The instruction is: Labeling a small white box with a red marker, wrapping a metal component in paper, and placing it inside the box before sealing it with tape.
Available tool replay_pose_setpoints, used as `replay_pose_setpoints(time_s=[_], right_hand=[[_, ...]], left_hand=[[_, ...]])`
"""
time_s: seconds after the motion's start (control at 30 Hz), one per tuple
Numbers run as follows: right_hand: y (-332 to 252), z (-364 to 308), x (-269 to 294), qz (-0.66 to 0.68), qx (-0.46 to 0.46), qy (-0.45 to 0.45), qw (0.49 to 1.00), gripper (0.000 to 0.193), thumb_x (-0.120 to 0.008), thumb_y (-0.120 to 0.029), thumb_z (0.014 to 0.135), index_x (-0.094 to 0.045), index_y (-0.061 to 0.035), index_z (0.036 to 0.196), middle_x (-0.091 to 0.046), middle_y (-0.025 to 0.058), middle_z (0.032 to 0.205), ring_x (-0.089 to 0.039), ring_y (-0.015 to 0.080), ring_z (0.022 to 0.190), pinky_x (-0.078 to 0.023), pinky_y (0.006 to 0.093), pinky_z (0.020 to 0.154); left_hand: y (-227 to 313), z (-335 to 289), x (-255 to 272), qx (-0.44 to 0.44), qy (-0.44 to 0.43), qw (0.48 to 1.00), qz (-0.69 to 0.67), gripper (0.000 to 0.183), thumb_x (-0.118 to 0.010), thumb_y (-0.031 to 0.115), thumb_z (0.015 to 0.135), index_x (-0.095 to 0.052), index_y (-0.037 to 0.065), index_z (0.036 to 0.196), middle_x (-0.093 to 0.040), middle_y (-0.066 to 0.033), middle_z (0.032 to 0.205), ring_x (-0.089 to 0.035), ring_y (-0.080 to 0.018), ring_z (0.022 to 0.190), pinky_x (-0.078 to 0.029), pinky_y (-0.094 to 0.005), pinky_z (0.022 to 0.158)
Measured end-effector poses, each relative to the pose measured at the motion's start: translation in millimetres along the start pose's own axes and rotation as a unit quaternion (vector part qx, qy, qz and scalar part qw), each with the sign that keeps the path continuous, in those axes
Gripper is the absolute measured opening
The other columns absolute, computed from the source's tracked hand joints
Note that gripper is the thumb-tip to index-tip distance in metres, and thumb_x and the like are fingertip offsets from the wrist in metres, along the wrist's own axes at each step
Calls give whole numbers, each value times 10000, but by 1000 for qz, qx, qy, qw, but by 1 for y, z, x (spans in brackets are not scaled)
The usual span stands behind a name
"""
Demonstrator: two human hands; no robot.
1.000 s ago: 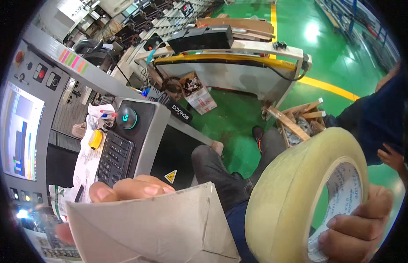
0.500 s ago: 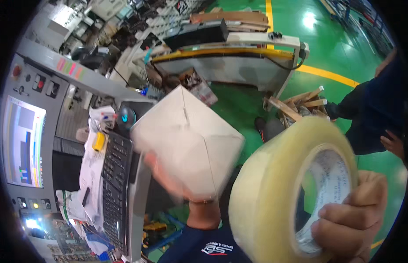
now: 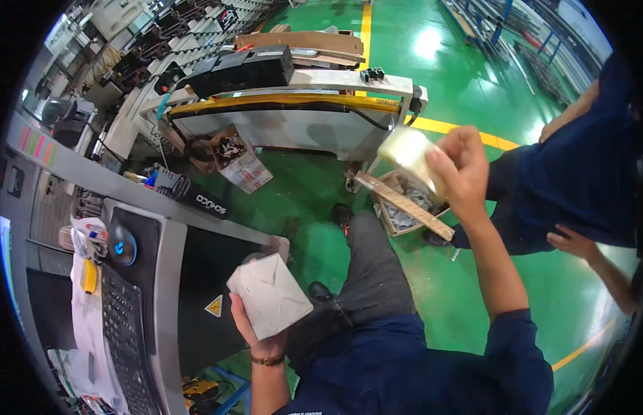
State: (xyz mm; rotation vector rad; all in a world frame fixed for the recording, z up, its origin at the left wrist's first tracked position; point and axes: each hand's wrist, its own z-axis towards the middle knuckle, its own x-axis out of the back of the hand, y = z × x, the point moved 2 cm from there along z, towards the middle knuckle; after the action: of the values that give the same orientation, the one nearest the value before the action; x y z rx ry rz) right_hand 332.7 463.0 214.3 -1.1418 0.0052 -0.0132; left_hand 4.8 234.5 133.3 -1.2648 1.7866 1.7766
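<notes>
A small white cardboard box with creased sides rests in my left hand, its fingers wrapped round the lower left side. Up and to the right, my right hand grips a wide roll of clear packing tape, somewhat blurred. The box and the roll are well apart. Part of the roll's near side is hidden behind my fingers.
At left, a desk carries a black keyboard, a mouse and papers. A wooden crate and an open carton stand on the green floor. Another person is close on the right. A machine frame lies ahead.
The box and the tape roll were close before my view; both now sit farther away and look smaller. My right hand with the roll appears higher, and the view has shifted.
</notes>
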Motion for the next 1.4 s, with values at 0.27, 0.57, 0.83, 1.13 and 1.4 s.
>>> replay_pose_setpoints(time_s=[0.27,0.57,0.83,1.13,1.4], right_hand=[[203,181,32,-289,61,100,950,265,-772,-201,946,-580,-52,1053,-650,106,908,-648,259,831,-503,415,731],[315,268,10,-422,138,165,881,199,-775,-130,888,-600,-71,962,-666,126,945,-637,374,989,-459,503,968],[278,298,-72,-356,280,93,887,168,-763,-102,899,-639,-63,1005,-662,140,988,-621,378,995,-472,481,912],[229,355,-291,-216,413,-17,884,168,-758,-74,860,-628,-64,967,-662,141,930,-635,382,966,-474,489,885],[236,385,-390,-192,388,-72,899,156,-741,-68,864,-622,-74,964,-680,159,976,-624,402,1007,-478,506,918]], left_hand=[[-32,7,54,87,147,985,25,652,-501,572,1073,-502,128,1550,-585,-97,1513,-579,-307,1363,-471,-500,1140],[-59,53,52,112,212,969,53,622,-487,548,1087,-513,103,1521,-624,-101,1451,-621,-303,1300,-500,-494,1102],[-67,78,52,138,183,973,34,641,-522,482,1092,-462,39,1551,-596,-144,1491,-579,-304,1368,-433,-471,1179],[-62,65,63,134,195,971,17,641,-496,439,1097,-407,33,1586,-574,-160,1499,-564,-317,1378,-423,-483,1186],[-46,64,96,165,269,948,-41,612,-464,458,1114,-503,-2,1516,-634,-164,1457,-609,-331,1343,-462,-475,1171]])
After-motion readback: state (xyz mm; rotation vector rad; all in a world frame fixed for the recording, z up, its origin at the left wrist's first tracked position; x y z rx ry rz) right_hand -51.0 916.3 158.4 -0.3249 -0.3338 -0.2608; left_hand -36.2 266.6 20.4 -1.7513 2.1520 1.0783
